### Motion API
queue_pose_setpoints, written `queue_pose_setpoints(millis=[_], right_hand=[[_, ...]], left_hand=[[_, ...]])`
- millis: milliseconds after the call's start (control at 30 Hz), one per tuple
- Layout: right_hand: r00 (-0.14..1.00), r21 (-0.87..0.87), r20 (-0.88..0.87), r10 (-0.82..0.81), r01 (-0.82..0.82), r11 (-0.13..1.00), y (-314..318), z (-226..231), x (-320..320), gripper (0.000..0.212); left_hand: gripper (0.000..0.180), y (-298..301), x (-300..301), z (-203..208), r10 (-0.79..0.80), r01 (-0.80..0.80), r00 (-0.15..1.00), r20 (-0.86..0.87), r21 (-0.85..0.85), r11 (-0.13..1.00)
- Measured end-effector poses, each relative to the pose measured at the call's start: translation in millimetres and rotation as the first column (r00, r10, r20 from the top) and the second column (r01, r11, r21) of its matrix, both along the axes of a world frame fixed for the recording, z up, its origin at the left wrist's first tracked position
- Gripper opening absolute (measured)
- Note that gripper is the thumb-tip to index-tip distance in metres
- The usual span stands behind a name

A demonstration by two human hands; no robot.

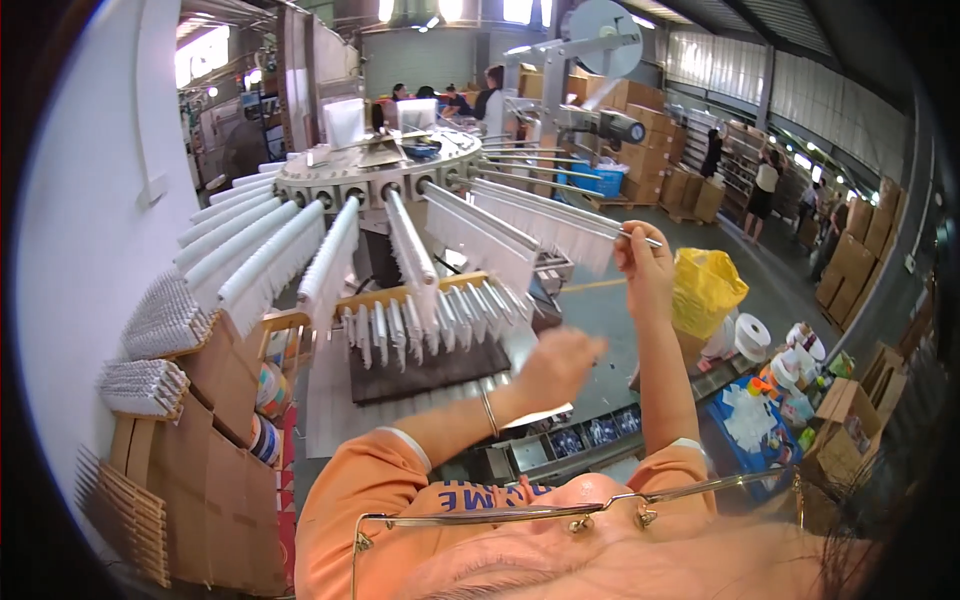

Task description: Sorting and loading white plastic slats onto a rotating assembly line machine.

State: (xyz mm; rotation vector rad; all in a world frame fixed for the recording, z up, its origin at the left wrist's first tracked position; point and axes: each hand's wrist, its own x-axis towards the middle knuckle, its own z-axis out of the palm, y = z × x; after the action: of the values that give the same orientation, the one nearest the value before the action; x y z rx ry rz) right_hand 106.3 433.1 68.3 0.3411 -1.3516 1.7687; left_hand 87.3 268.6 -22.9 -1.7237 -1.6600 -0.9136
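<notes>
My right hand (645, 258) is raised, its fingers closed around the tip of a thin metal rod (646, 239). That rod sticks out from a round machine head (385, 165), and a white fringed strip (560, 228) hangs along it. Lower down, my left hand (562, 368) is in front of my chest, smeared by motion; its fingers look partly curled, and I cannot make out anything in them. Nearest to it is a wooden rack (420, 296) bearing a row of white-wrapped rods (400, 335), above a dark mat (430, 372).
More arms with white rolls (262, 262) fan out at the left. Bundles of white-tipped rods (165, 318) sit on cardboard boxes (235, 470) by the wall. At the right are a yellow bag (706, 288), a blue crate (750, 425) and an open carton (850, 425). Other people are farther back.
</notes>
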Motion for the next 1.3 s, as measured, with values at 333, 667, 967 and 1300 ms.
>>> queue_pose_setpoints(millis=[333, 667, 967, 1300], right_hand=[[0.977, -0.157, -0.03, -0.21, 0.203, 0.967, -25.6, -2.2, -46.1, 0.031], [0.954, -0.013, -0.099, -0.282, 0.282, 0.959, -20.3, -8.7, -54.6, 0.035], [0.967, -0.053, -0.126, -0.221, 0.216, 0.975, -18.1, -7.1, -54.9, 0.037], [0.973, -0.084, -0.094, -0.211, 0.204, 0.975, -19.7, -10.6, -44.2, 0.036]], left_hand=[[0.071, 1.2, -22.7, -108.3, 0.225, -0.169, 0.974, 0.022, -0.587, 0.792], [0.058, -17.4, -23.0, -143.7, 0.118, -0.154, 0.988, -0.104, -0.488, 0.859], [0.006, -66.2, -14.8, -122.7, 0.124, -0.124, 0.992, -0.015, -0.287, 0.95], [0.004, -69.9, -14.7, -126.5, 0.125, -0.142, 0.988, -0.086, -0.226, 0.964]])
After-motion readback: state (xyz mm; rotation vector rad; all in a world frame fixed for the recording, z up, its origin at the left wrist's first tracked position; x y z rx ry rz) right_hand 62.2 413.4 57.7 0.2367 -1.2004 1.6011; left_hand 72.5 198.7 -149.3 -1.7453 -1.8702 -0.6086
